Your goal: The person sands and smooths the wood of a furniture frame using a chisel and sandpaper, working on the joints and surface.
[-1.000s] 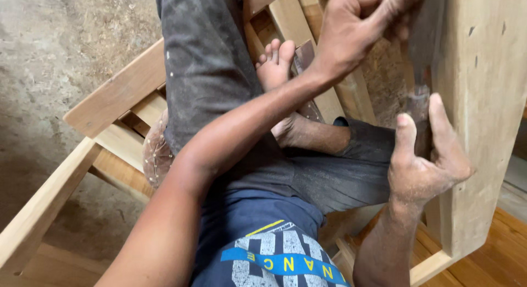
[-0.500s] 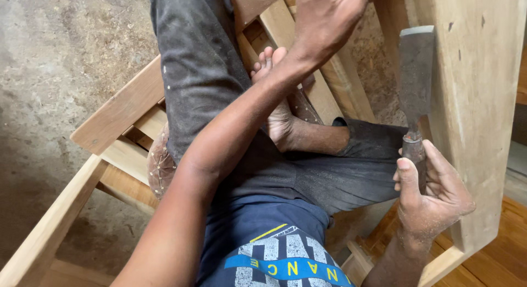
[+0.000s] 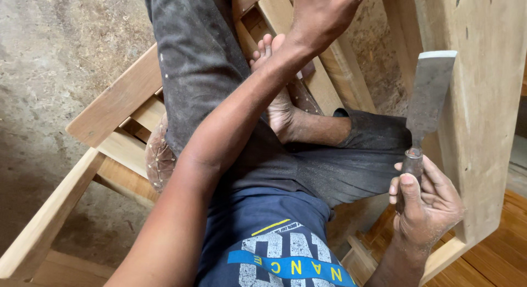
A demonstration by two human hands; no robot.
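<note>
Plainly, the sharp tool is the thing to watch here. At the left of the scene a pale wooden frame (image 3: 118, 103) of rails and slats lies over the dusty concrete floor (image 3: 60, 40), and the person sits on it with a leg in dark dusty trousers (image 3: 200, 62) stretched away and a bare foot (image 3: 277, 108) tucked in across the slats. The left hand (image 3: 324, 12) reaches far over the foot toward the top edge of the view; its fingers run out of frame, so I cannot tell how far open it is or whether it grips anything. Further right, the right hand (image 3: 425, 202) is closed around the dark handle of a wide chisel (image 3: 428, 95), thumb laid along the handle, fingers curled behind it. The blade rises up and slightly right from the fist, its bright cutting edge at the far end, just beside the face of a broad upright plank (image 3: 483, 100); whether it touches the wood I cannot tell. In my judgement a slip could drive the edge toward the outstretched left forearm or the bare foot close by, since both lie near the blade's path and nothing shields them. A loose grip could also drop the tool onto the lap below.
</note>
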